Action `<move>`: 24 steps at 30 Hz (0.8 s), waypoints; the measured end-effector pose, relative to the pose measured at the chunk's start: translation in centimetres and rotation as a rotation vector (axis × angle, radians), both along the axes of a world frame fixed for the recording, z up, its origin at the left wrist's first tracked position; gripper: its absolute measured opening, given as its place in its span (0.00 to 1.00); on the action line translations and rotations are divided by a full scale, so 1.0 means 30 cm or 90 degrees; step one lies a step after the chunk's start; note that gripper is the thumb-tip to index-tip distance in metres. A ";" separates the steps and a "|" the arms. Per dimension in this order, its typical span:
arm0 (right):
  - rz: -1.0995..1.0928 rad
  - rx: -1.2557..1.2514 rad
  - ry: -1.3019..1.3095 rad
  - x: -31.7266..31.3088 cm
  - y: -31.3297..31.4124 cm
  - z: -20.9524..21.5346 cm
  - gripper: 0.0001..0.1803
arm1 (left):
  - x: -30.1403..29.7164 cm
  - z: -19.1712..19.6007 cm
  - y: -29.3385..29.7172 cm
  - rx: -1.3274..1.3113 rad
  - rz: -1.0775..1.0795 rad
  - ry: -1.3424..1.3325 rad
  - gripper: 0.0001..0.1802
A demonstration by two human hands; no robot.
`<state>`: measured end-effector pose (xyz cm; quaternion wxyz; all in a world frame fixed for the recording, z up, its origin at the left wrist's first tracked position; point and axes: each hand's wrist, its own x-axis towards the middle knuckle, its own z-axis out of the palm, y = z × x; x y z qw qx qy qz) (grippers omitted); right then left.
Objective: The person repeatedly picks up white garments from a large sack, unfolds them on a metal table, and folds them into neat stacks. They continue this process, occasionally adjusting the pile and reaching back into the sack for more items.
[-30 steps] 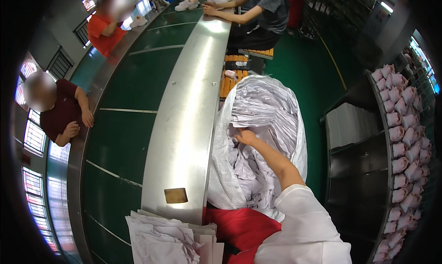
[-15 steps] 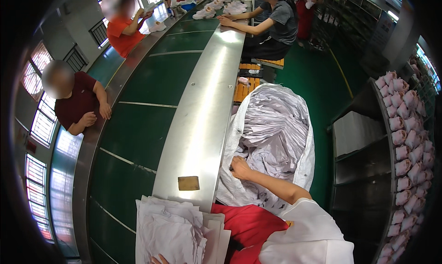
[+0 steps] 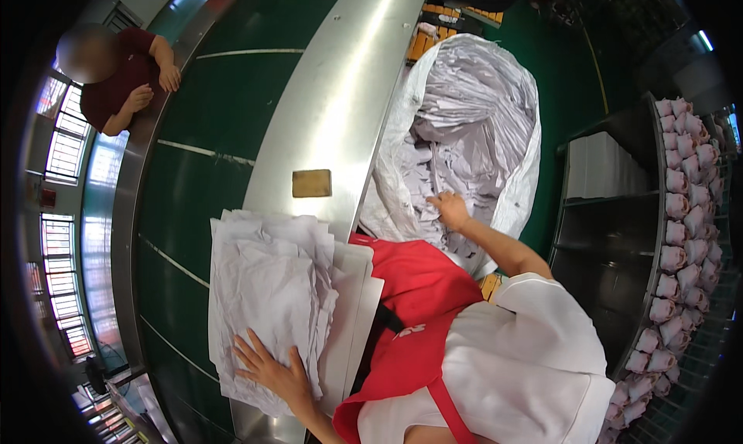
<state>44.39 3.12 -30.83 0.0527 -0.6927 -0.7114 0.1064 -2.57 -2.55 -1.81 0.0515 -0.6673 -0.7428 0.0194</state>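
My left hand lies flat with spread fingers on a stack of crumpled white paper sheets. The stack rests over pale flat boards at the near end of the metal worktop. My right hand reaches into a big white woven sack beside the worktop. Its fingers are apart and touch the loose papers inside, with nothing visibly held. Layered wrinkled white paper fills the sack's far part.
A small tan block sits on the metal worktop. Left of that runs a green conveyor belt, with a person in dark red across it. On the right, a rack carries rows of pale pink shoe-like pieces.
My view has tilted down toward the near end. My right hand has gone from the sack's left rim onto the papers inside. More of my left hand shows on the stack.
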 end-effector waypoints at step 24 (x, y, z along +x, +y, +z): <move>-0.229 0.035 0.222 -0.052 0.371 0.153 0.28 | 0.005 0.084 -0.015 -0.027 0.023 -0.073 0.47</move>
